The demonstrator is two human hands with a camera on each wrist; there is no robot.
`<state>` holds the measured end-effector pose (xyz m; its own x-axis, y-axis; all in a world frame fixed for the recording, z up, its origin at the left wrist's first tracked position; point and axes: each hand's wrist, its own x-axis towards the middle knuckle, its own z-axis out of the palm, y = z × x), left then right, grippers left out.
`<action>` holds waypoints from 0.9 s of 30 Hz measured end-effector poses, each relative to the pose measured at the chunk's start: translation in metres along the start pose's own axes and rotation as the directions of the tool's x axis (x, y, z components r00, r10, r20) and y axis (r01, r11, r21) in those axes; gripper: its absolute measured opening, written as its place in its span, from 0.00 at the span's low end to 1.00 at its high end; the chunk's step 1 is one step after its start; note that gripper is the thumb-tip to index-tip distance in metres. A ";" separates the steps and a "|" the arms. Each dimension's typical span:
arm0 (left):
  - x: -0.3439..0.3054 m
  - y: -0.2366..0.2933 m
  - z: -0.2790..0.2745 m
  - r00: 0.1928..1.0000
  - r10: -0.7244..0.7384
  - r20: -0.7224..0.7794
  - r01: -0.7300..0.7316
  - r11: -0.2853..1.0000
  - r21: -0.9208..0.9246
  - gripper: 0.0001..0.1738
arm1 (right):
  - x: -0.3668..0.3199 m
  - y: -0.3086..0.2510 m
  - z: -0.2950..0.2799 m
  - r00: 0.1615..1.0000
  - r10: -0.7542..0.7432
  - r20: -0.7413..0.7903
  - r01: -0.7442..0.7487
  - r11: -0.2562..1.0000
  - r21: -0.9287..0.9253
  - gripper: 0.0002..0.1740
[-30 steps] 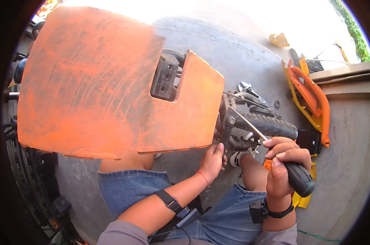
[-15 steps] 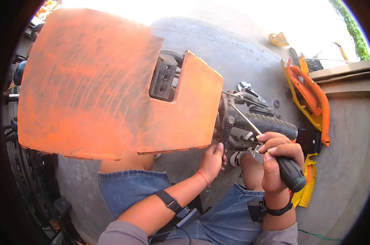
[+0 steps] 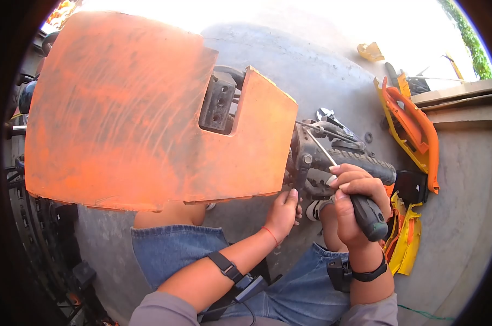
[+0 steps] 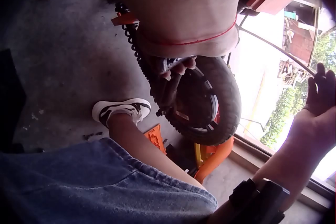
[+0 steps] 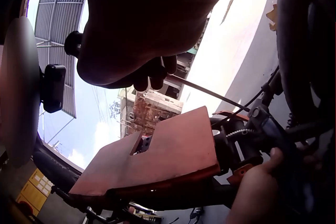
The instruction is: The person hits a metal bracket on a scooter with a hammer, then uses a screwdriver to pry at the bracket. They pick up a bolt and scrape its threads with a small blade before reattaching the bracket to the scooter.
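In the head view, the right hand (image 3: 360,204) grips the dark handle of a screwdriver (image 3: 369,218), fingers curled round it. Its metal shaft slants up to a black bracket (image 3: 307,146) beside the worn orange panel (image 3: 148,119). Below the panel's right corner, the left hand (image 3: 284,213) holds the lower part of the dark bracket, thumb on top and fingers behind it. The right wrist view shows the shaft (image 5: 210,92) reaching the bracket near a bolt, with the left thumb (image 5: 268,166) against the bracket. A treaded tyre (image 4: 223,92) stands beyond the left hand in the left wrist view.
An adjustable wrench (image 3: 333,120) lies on the concrete floor past the bracket. Orange and yellow plastic parts (image 3: 431,141) lean at the right near a ledge (image 3: 458,103). Dark machine parts (image 3: 34,239) line the left edge, and the person's knees are below the panel.
The right hand has moved left and up with the screwdriver, whose shaft is at a steeper angle against the bracket. The left hand has stayed in place.
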<state>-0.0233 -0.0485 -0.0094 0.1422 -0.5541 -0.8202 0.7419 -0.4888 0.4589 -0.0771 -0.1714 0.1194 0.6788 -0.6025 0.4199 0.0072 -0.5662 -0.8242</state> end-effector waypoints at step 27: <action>0.002 0.002 0.000 1.000 0.025 -0.003 -0.025 0.999 0.030 0.22 | -0.004 -0.013 -0.008 0.996 0.077 -0.045 -0.073 0.994 0.079 0.08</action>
<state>-0.0217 -0.0504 -0.0099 0.1628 -0.5644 -0.8093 0.7178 -0.4950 0.4897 -0.0857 -0.1657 0.1313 0.6433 -0.6691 0.3722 0.0155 -0.4746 -0.8801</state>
